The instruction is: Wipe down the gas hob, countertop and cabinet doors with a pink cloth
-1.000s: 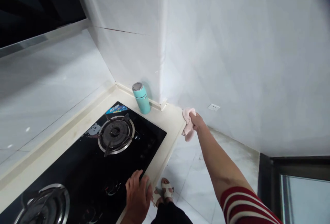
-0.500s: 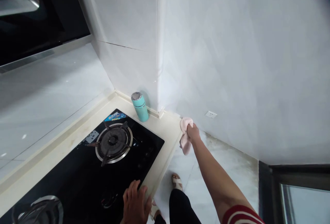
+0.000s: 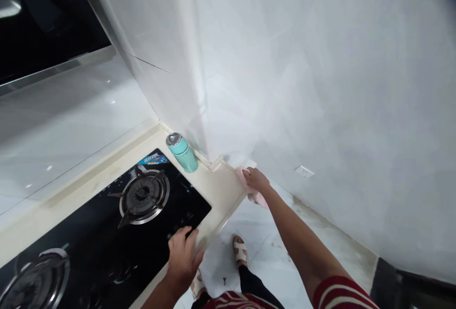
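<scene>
A pale pink cloth (image 3: 257, 198) is gripped in my right hand (image 3: 255, 179), at the far right end of the cream countertop (image 3: 228, 184). Part of the cloth lies against the counter's end and part hangs over the edge. My left hand (image 3: 182, 257) is over the near right corner of the black gas hob (image 3: 156, 242), fingers apart and holding nothing. Whether it presses on the glass I cannot tell. Beyond the hob, a turquoise flask (image 3: 183, 153) with a silver lid stands upright on the counter near the wall.
Two burners sit in the hob, the nearer-to-corner burner (image 3: 144, 196) having a black pan support. A range hood (image 3: 46, 19) hangs at upper left. The white wall (image 3: 320, 86) carries a socket (image 3: 304, 172). My sandalled feet (image 3: 241, 249) stand on the tiled floor below the counter edge.
My right hand has brought the cloth slightly left and up onto the counter's end. My left hand has shifted a little, its fingers more bent. The camera view has turned and tilted.
</scene>
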Available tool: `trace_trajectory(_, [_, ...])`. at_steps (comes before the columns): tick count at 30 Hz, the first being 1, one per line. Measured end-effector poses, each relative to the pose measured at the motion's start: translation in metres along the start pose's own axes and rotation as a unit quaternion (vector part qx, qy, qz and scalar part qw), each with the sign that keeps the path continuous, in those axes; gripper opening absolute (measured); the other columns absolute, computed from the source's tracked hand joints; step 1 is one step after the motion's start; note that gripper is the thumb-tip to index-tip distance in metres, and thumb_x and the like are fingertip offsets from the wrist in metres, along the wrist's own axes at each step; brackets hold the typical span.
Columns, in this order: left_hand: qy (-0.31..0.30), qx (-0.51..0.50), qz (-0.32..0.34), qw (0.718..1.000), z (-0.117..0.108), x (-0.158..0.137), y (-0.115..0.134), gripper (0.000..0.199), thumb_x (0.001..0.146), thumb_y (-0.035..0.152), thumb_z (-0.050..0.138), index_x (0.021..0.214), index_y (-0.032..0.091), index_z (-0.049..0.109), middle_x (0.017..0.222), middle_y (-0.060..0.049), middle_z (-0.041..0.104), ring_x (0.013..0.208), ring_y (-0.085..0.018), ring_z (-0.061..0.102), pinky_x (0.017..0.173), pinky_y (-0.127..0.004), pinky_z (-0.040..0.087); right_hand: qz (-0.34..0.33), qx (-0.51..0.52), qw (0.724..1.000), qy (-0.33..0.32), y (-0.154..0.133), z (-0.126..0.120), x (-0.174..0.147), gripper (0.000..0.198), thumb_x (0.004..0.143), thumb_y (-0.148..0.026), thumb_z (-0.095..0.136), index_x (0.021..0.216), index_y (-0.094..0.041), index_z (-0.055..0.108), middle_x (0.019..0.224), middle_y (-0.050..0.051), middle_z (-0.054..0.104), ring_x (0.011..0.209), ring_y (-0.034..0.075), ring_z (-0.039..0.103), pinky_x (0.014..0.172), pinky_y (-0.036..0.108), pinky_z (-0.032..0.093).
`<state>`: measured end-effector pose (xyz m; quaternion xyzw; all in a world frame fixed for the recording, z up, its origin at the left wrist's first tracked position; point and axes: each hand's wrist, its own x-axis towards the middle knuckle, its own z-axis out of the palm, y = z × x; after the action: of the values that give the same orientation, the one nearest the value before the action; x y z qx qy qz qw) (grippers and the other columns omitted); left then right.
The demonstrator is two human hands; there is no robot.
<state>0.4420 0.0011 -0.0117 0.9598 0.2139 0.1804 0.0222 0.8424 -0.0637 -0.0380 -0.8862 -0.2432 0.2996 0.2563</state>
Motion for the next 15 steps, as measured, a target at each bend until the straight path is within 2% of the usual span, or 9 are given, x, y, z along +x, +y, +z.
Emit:
trace_trajectory(3, [-0.022, 0.011, -0.001, 1.0, 0.019, 0.052, 0.037, 0.044, 0.096, 0.043, 0.05, 0.132, 0.021, 0.06, 0.141, -0.016, 0.052, 0.129, -0.03, 0.049, 0.101, -0.043, 0.04, -0.041, 0.004, 0.999, -0.017, 0.0, -0.003, 0.003, 0.033, 0.093, -0.049, 0.058, 0.101, -0.017, 0.061, 0.098, 0.004, 0.06, 0.084, 0.015, 0.055, 0.081, 0.033, 0.047])
trace_trajectory(5, [-0.04, 0.021, 0.003, 0.999, 0.03, 0.069, 0.052, 0.047, 0.094, 0.048, 0.053, 0.133, 0.023, 0.06, 0.148, -0.016, 0.048, 0.134, -0.033, 0.045, 0.102, -0.046, 0.038, -0.063, 0.018, 0.998, -0.015, 0.008, -0.003, -0.005, 0.029, 0.092, -0.045, 0.058, 0.101, -0.018, 0.06, 0.099, 0.005, 0.06, 0.086, 0.016, 0.056, 0.082, 0.033, 0.047])
trace_trajectory(9, [-0.062, 0.038, -0.007, 0.997, 0.038, 0.073, 0.06, 0.042, 0.093, 0.046, 0.055, 0.129, 0.026, 0.063, 0.15, -0.012, 0.049, 0.135, -0.033, 0.045, 0.104, -0.048, 0.035, -0.087, 0.067, 0.994, -0.01, 0.044, 0.003, -0.045, 0.021, 0.09, -0.039, 0.048, 0.095, -0.021, 0.059, 0.095, 0.004, 0.063, 0.088, 0.018, 0.058, 0.082, 0.031, 0.045])
trace_trajectory(13, [-0.075, 0.046, -0.023, 0.996, 0.035, 0.071, 0.061, 0.038, 0.093, 0.041, 0.055, 0.127, 0.027, 0.064, 0.149, -0.009, 0.052, 0.134, -0.032, 0.047, 0.103, -0.047, 0.034, -0.069, 0.123, 0.99, -0.027, 0.094, 0.013, -0.095, 0.015, 0.073, -0.036, 0.054, 0.076, -0.023, 0.058, 0.079, 0.002, 0.063, 0.079, 0.021, 0.06, 0.075, 0.031, 0.047])
trace_trajectory(15, [-0.08, 0.051, -0.023, 0.995, 0.034, 0.073, 0.061, 0.038, 0.092, 0.041, 0.056, 0.127, 0.027, 0.064, 0.149, -0.009, 0.052, 0.134, -0.032, 0.048, 0.103, -0.046, 0.033, -0.041, 0.157, 0.987, -0.016, 0.116, 0.012, -0.112, 0.019, 0.068, -0.039, 0.053, 0.076, -0.023, 0.059, 0.078, 0.003, 0.065, 0.079, 0.023, 0.062, 0.072, 0.032, 0.049])
